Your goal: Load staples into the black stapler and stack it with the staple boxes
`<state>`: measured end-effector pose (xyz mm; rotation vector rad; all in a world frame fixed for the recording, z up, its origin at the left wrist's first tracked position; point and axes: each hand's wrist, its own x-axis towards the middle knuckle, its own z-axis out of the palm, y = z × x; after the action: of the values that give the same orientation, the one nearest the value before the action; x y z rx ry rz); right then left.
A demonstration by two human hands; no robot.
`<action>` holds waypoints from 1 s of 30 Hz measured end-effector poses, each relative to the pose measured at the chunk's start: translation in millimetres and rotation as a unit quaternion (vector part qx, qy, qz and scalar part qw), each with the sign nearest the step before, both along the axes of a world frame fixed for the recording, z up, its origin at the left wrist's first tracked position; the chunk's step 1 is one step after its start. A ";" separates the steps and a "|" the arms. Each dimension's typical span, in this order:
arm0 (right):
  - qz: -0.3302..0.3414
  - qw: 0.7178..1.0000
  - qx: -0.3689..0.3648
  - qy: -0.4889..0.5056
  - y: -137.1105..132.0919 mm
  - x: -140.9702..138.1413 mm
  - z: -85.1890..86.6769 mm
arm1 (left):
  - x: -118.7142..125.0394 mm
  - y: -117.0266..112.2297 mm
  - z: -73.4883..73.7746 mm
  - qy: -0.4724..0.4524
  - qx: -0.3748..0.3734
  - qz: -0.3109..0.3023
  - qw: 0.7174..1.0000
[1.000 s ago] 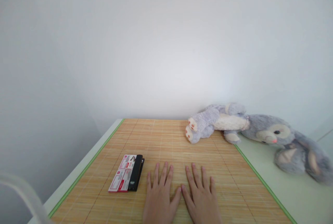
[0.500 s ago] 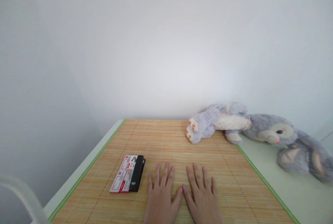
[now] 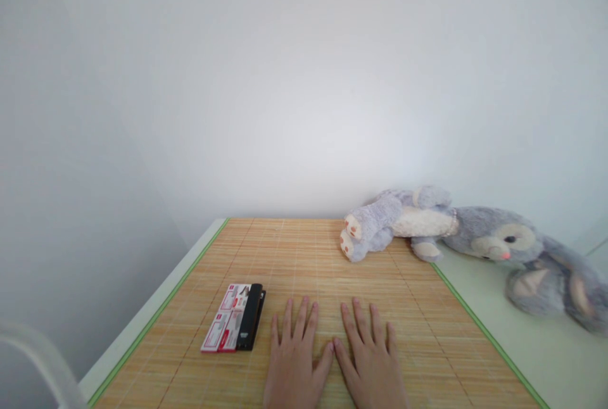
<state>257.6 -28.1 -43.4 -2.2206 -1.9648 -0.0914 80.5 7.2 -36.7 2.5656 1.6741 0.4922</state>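
Note:
My left hand [image 3: 293,358] and my right hand [image 3: 370,358] lie flat, palms down, on a bamboo mat [image 3: 313,257], with fingers spread and thumbs touching. Neither holds anything. Just left of my left hand lies a black stapler [image 3: 249,325], with red and white staple boxes [image 3: 225,325] alongside it on its left.
A grey plush rabbit [image 3: 470,244] lies on its side at the back right, its feet on the mat and its head on the white table [image 3: 536,358]. A white wall stands close behind. A pale curved object [image 3: 38,358] shows at the lower left corner.

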 end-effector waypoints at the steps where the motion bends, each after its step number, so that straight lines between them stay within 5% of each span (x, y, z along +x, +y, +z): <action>1: 0.000 1.000 0.003 -0.001 0.0 0.2 -1.1 | 0.2 0.0 0.0 0.002 -0.001 0.001 1.000; 30: -0.005 1.000 0.004 -0.005 2.2 0.5 -5.4 | -2.5 3.3 -5.3 -0.019 -0.008 0.002 1.000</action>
<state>258.1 -25.9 -48.8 -2.2292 -1.9544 -0.1107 78.0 10.5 -42.0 2.5272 1.6639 0.5221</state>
